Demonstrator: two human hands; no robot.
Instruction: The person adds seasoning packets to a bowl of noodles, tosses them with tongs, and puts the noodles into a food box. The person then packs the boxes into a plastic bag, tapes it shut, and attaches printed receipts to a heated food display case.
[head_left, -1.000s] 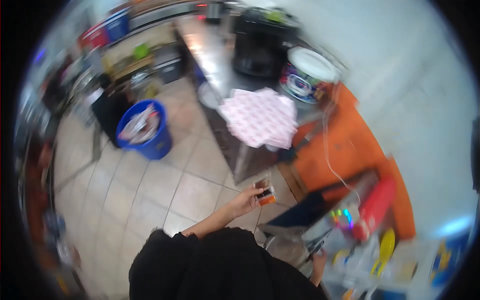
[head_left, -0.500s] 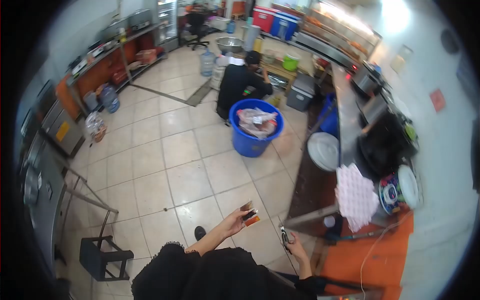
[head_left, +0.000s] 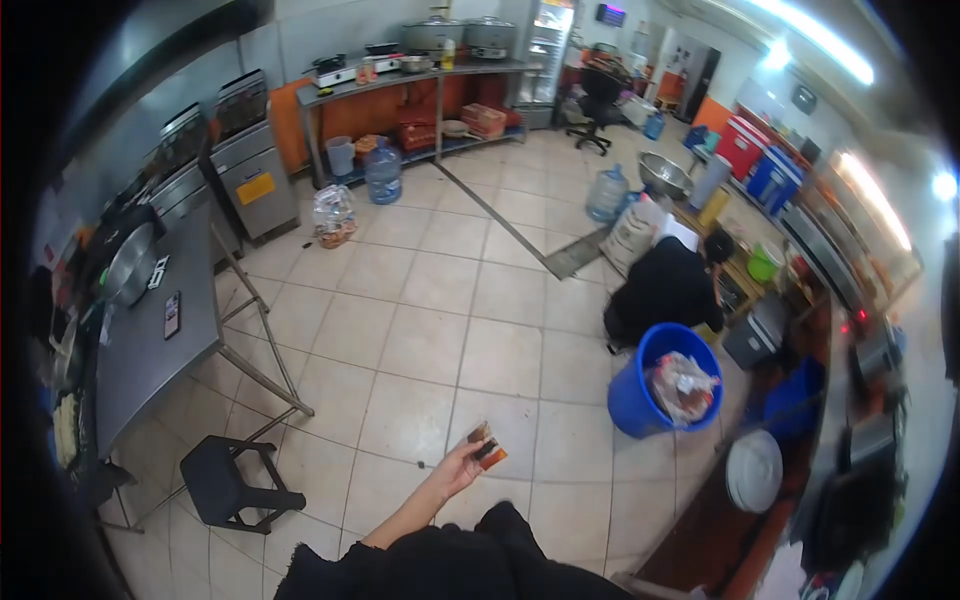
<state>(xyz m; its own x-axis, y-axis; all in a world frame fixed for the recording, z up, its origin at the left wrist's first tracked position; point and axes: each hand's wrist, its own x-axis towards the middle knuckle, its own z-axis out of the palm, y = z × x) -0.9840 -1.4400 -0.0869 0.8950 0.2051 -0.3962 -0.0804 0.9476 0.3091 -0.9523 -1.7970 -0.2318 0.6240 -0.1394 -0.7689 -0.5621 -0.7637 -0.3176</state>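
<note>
My left hand (head_left: pixel 458 470) is held out low in front of me, over the tiled floor. Its fingers pinch a small flat packet (head_left: pixel 487 449), dark brown with an orange end. What the packet contains is too small to tell. My right hand is outside the view. The blue bin (head_left: pixel 622 395) with a plastic bag (head_left: pixel 684 388) in it stands on the floor, ahead and to the right of my left hand.
A black stool (head_left: pixel 232 482) stands at the lower left beside a metal table (head_left: pixel 190 335) bearing a phone (head_left: pixel 173 315). Another person (head_left: pixel 662 290) in black crouches behind the bin. A counter runs along the right, with a white lid (head_left: pixel 754 471) below it.
The view has swung left, away from the orange surface and onto the room and metal table. My right hand, seen holding scissors half a second ago, has left the view. My left hand keeps the packet.
</note>
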